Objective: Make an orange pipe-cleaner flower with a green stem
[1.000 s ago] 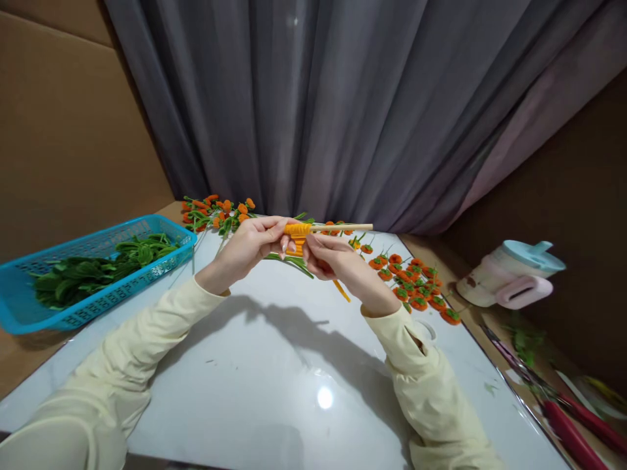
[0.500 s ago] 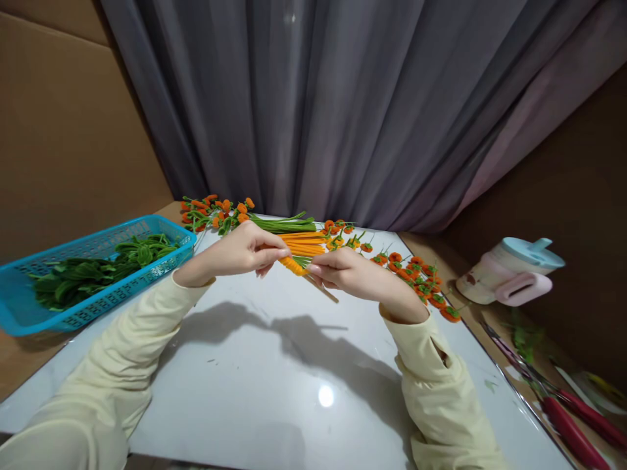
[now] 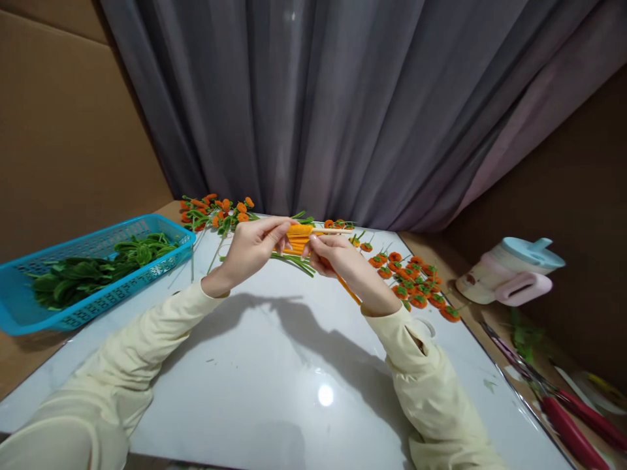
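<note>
Above the white table, my left hand (image 3: 253, 249) is closed on a thin wooden stick (image 3: 339, 231) with an orange pipe cleaner (image 3: 300, 230) coiled round it. The bare end of the stick points right. My right hand (image 3: 337, 253) is closed in a pinch on the loose part of that pipe cleaner, whose tail (image 3: 349, 290) hangs out below the palm. Behind the hands lie straight orange pipe cleaners (image 3: 296, 245) and green pipe cleaners (image 3: 300, 264), partly hidden by the fingers.
Small orange fuzzy pieces with green tops (image 3: 418, 282) lie at right; more orange pieces with green stems (image 3: 215, 212) are at back left. A blue basket (image 3: 98, 310) holds green leaves (image 3: 83, 277). A lidded cup (image 3: 509, 271) and red-handled pliers (image 3: 571, 424) stand right.
The stick has swung from slanting down to nearly level, pointing right. My right hand has moved slightly down and left, and an orange tail now shows below it.
</note>
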{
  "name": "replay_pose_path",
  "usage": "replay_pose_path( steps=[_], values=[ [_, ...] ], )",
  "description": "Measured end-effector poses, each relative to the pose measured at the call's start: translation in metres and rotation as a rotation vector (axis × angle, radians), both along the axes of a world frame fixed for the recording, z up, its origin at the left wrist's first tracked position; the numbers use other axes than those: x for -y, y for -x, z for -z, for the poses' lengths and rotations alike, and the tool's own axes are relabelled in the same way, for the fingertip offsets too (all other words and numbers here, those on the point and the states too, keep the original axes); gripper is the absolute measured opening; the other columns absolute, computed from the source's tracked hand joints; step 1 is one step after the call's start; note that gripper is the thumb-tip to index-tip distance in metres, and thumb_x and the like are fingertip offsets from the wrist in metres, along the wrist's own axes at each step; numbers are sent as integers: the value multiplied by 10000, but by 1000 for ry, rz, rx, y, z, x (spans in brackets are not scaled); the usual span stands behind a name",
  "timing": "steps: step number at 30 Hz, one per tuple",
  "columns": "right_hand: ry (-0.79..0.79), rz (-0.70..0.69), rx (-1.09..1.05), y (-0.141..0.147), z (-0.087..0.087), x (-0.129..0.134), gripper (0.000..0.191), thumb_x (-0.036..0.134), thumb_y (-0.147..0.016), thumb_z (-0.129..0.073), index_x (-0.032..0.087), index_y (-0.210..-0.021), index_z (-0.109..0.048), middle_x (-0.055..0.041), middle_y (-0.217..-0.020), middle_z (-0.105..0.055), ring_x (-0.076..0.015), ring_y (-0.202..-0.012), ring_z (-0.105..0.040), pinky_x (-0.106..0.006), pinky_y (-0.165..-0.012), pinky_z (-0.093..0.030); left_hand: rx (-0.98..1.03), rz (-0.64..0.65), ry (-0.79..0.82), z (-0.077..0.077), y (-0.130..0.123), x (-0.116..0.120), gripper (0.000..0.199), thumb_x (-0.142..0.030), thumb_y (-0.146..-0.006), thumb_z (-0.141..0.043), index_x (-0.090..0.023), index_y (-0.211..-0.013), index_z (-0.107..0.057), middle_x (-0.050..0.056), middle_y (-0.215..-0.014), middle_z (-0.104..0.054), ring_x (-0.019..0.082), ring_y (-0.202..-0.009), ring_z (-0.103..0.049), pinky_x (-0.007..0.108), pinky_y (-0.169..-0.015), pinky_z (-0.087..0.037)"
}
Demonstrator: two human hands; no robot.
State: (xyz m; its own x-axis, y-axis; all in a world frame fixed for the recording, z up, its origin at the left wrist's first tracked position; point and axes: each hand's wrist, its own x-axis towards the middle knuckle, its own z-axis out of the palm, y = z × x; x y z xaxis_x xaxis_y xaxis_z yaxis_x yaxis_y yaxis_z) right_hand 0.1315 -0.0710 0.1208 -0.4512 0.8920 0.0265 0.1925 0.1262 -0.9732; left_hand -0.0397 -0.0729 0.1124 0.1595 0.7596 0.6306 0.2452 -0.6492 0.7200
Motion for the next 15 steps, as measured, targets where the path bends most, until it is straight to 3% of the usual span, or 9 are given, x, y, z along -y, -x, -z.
replay_pose_path(
  steps=[3,5,8,11,13,15],
  values=[
    [-109,-20,275,-2,1,0,321,211,-908,-339,138,-643,-505,54,-406,-354,-65,-384,-291,-205,-443,-244,-348,-127,-284,2,3,0,192,-192,-832,-484,-138,-816,-668,26,-636,-612,118,-582,-531,221,-573,-393],
    [-216,-97,493,-6,2,-1,285,165,-870,-400,127,-621,-535,27,-471,-431,-74,-450,-369,-211,-499,-284,-562,-75,-267,-2,8,-3,218,-140,-810,-467,-132,-704,-657,22,-580,-598,110,-537,-506,217,-542,-354],
    [-242,-374,668,-10,10,-6,235,121,-821,-456,123,-605,-549,11,-559,-504,-77,-518,-414,-213,-541,-299,-820,196,72,-9,18,-10,286,-176,-815,-479,-128,-565,-611,-2,-452,-545,85,-429,-459,203,-478,-307],
    [-50,-647,533,-12,29,-14,261,227,-867,-470,122,-638,-536,38,-527,-455,-59,-481,-374,-203,-516,-290,-822,532,486,-6,30,-21,245,-270,-827,-511,-125,-694,-658,-7,-478,-569,90,-444,-503,189,-487,-350],
    [126,-696,302,-15,48,-18,310,320,-876,-489,121,-642,-530,66,-473,-383,-47,-433,-295,-199,-469,-243,-668,661,671,6,36,-28,264,-315,-838,-514,-112,-773,-670,0,-507,-575,93,-457,-506,202,-521,-394],
    [289,-593,-14,-16,69,-17,317,358,-826,-576,118,-625,-528,52,-478,-434,-46,-423,-310,-200,-441,-215,-447,680,818,26,40,-33,271,-334,-829,-541,-103,-764,-667,4,-506,-567,90,-442,-492,211,-509,-397]
  ],
)
